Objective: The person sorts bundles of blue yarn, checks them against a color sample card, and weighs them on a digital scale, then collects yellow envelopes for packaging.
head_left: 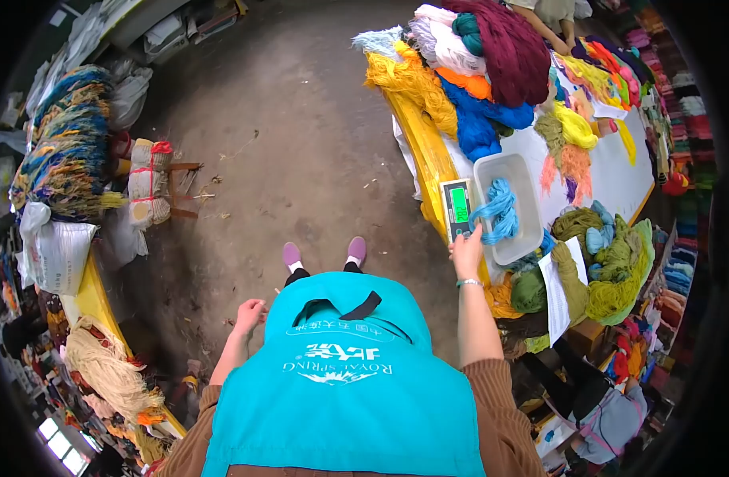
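My right hand (pixel 466 256) reaches to the near end of a digital scale (pixel 457 208) with a lit green display, its fingertips at the panel below the display. Fingers stretched out, it holds nothing that I can see. A clear plastic tub (pixel 526 238) sits right beside the display, and a bundle of light blue yarn (pixel 499 211) lies in it, one end hanging over the rim toward the scale. My left hand (pixel 251 316) hangs low beside my turquoise apron (pixel 340 358), its fingers curled; whatever they may hold is hidden.
Yarn heaps in maroon (pixel 503 52), blue (pixel 476 119) and yellow (pixel 412 87) cover the table's far end. Green skeins (pixel 619 270) and a white paper sheet (pixel 557 294) lie nearer. Another person's hands (pixel 561 44) are at the far side. A wooden stool (pixel 181 191) stands left.
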{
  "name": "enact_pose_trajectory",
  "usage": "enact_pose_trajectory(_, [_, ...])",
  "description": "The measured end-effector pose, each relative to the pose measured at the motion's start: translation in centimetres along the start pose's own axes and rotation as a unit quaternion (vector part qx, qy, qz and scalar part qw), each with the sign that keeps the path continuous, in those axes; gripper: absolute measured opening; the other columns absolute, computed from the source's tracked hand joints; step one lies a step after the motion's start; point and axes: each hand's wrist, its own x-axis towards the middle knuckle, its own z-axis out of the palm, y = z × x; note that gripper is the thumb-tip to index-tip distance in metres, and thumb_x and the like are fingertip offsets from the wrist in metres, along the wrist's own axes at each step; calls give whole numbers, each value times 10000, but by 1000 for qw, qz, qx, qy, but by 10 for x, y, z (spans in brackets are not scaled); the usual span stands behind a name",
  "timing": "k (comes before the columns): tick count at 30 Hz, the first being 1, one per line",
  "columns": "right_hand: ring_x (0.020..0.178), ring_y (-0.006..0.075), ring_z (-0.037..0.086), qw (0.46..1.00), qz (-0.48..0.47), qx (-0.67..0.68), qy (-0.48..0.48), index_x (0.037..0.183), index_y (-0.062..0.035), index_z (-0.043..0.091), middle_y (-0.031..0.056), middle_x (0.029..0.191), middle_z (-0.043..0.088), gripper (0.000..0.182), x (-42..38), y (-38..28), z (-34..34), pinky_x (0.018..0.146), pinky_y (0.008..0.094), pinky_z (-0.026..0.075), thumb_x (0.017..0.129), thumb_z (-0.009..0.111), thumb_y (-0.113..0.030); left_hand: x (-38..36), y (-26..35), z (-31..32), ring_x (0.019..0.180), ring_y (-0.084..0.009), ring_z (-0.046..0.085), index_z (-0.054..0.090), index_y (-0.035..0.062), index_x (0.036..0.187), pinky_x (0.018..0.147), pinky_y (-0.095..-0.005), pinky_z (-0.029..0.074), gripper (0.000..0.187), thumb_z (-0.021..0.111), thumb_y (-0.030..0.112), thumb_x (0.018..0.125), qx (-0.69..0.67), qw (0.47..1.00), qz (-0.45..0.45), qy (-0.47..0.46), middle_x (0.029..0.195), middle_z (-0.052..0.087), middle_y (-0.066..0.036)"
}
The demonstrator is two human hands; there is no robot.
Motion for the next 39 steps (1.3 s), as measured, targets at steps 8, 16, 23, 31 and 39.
enact_pose_trajectory(8, [429,121,548,973,85,207,-63,872,-4,581,79,629,620,130,9,-19,-32,364,275,451,880,632,-123,-4,51,12,614,-129,614,637,22,1040,546,-262,486,250,586,244,937,61,997,31,-24,846,679,-69])
enact_pose_trajectory(16, [1033,271,542,929,-201,-179,254,968,-2,610,133,1109,583,135,-131,-78,-240,910,335,419,848,629,-61,26,170,124,792,-211,653,657,-6,1017,719,-354,515,303,583,271,919,375,875,251,-177,868,675,-124])
enact_pose_trajectory(23, [377,149,439,799,-112,588,55,825,23,528,41,511,476,250,-232,-108,-287,332,250,346,891,615,-202,-145,312,301,883,-246,620,685,23,1016,795,-351,496,198,588,176,935,295,650,384,-585,898,640,-120])
enact_pose_trajectory(31, [537,20,416,892,23,444,-85,1167,19,632,41,736,632,306,-271,-123,-249,497,169,309,919,476,-70,-307,323,348,1114,-336,543,486,38,1353,957,-431,421,428,484,73,927,279,405,465,-736,1181,570,-170])
enact_pose_trajectory(39, [650,89,577,932,18,362,-14,997,37,644,35,767,638,168,-305,-138,-198,571,234,457,935,530,-71,-308,307,289,1203,-233,524,510,3,1347,1034,-389,394,418,445,32,935,164,549,361,-736,1273,558,-129])
